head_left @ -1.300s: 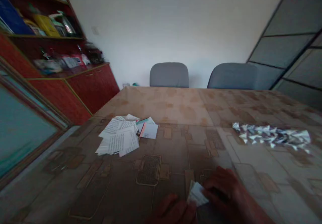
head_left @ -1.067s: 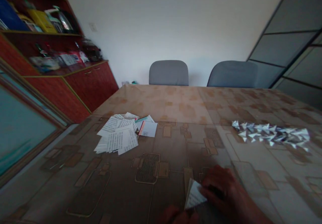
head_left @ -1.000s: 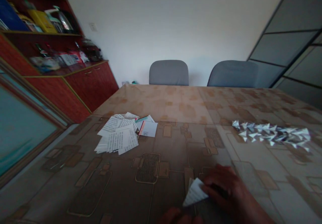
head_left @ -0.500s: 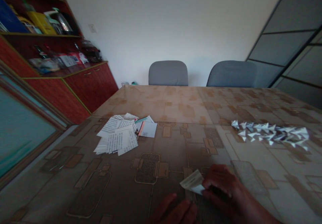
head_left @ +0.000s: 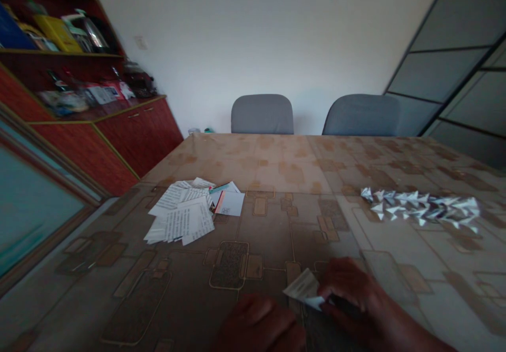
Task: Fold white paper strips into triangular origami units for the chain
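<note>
A small piece of folded printed paper stands out from the fingertips of my right hand, just above the near part of the table. Its left end comes to a point, and a pale flap shows at the lower edge. My right thumb and fingers are pinched on the paper's right end. Lower and to the left is my left hand, dark and cut off by the bottom edge. Its fingers are curled and their tips are hidden, so whether they hold anything does not show.
A loose pile of printed paper slips lies left of centre on the patterned tablecloth. To the right is a row of interlocked folded paper pieces. Two grey chairs stand behind the table; a red cabinet is at the left.
My left hand's fingers, spread before, are now curled in, and the hand sits slightly higher. The right hand keeps its pinch on the folded paper. The view has shifted slightly.
</note>
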{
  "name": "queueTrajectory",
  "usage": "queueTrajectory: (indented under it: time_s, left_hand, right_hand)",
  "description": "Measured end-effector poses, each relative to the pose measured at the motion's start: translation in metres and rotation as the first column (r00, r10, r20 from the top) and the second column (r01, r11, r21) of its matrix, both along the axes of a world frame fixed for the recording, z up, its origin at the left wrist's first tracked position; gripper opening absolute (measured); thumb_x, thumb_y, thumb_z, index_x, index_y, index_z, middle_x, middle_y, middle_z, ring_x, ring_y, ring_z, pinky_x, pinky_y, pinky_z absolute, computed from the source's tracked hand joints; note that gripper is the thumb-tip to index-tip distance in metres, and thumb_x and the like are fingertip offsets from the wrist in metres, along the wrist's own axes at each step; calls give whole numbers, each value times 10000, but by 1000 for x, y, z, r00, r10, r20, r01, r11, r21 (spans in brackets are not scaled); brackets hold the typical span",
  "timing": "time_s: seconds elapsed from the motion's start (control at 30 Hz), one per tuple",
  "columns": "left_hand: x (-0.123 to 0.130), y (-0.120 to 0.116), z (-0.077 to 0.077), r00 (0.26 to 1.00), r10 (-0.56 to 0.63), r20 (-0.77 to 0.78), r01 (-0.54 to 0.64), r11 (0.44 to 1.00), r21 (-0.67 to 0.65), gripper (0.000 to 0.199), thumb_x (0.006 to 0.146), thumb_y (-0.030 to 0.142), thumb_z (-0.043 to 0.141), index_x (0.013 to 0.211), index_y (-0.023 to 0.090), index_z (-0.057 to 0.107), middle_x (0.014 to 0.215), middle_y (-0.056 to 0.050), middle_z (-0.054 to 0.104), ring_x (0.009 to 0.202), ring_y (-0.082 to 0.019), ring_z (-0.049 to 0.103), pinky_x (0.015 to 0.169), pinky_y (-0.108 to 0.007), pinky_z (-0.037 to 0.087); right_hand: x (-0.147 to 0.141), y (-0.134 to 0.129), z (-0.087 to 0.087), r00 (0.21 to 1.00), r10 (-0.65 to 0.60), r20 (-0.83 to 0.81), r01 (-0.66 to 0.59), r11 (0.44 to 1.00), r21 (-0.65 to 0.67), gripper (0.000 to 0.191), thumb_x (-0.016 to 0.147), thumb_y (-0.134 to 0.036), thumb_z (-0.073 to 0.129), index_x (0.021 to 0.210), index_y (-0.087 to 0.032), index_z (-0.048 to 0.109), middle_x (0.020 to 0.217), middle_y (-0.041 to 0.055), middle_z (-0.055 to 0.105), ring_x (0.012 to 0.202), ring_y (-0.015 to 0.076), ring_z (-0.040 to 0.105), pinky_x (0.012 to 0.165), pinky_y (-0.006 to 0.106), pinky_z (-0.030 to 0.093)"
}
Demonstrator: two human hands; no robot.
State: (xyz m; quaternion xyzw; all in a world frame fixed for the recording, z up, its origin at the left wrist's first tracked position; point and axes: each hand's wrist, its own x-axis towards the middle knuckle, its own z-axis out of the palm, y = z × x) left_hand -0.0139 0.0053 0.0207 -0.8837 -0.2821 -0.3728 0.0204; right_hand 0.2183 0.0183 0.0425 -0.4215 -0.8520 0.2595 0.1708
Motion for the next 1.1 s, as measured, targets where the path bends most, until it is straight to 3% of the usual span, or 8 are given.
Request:
queueTrajectory:
  time_s: [0.07,0.13,0.27,0.47,0.63,0.73,0.9,1.1]
  left_hand:
    - [-7,8,11,998,-15,-55,6,986,-167,334,983,416,408,847,193,615,711,-10,613,606,-157,518,544,-275,378]
    - [-10,15,15,998,26,-56,-43,942,-331,282,900,452,563,833,182,609,790,-35,609,715,-185,544,603,-284,391]
    - [-8,18,10,996,51,-78,-83,862,-501,225,753,371,751,823,194,631,816,-21,573,760,-188,521,633,-279,367]
    - [-2,14,4,995,48,-84,-82,874,-479,77,792,181,692,761,193,623,795,-5,564,754,-166,508,636,-280,329]
    - [3,29,8,975,104,-197,-169,922,-348,136,843,156,645,716,179,602,778,-7,569,757,-173,500,648,-298,319]
    - [4,37,6,978,92,-186,-161,902,-400,100,836,150,661,752,189,623,811,-6,584,789,-177,516,677,-304,341]
    - [0,39,0,982,160,-96,-187,819,-543,103,752,164,758,780,202,666,803,-3,595,792,-179,550,685,-293,373]
    - [3,42,1,982,174,-79,-189,815,-548,63,781,197,732,764,202,672,797,-4,609,785,-178,566,680,-292,378]
  right_hand:
    - [1,0,5,998,55,8,-55,998,-2,130,884,-107,550,813,-196,613,819,23,667,815,180,601,734,309,426]
    - [2,1,8,997,79,8,-79,997,-7,126,898,-120,552,831,-200,623,828,25,673,823,182,602,744,317,422]
    - [3,3,9,995,100,6,-100,995,18,118,912,-144,560,845,-212,629,825,13,679,831,182,606,759,324,414]
    - [-3,0,10,996,85,20,-86,994,69,126,915,-149,571,827,-224,621,808,-8,678,793,174,609,732,309,402]
    - [-7,2,9,1000,-12,12,8,970,242,191,908,-145,570,730,-200,613,678,-5,619,682,174,570,675,310,367]
    - [-4,6,1,999,-52,-15,54,961,272,155,899,-152,588,758,-197,635,689,3,633,692,183,576,686,320,371]
    - [1,13,-15,995,-74,-63,84,978,191,146,911,-193,577,782,-192,645,695,9,658,686,181,603,670,316,399]
    - [-2,19,-22,972,-228,-60,236,945,227,238,896,-246,568,667,-184,593,616,10,626,602,176,585,590,297,407]
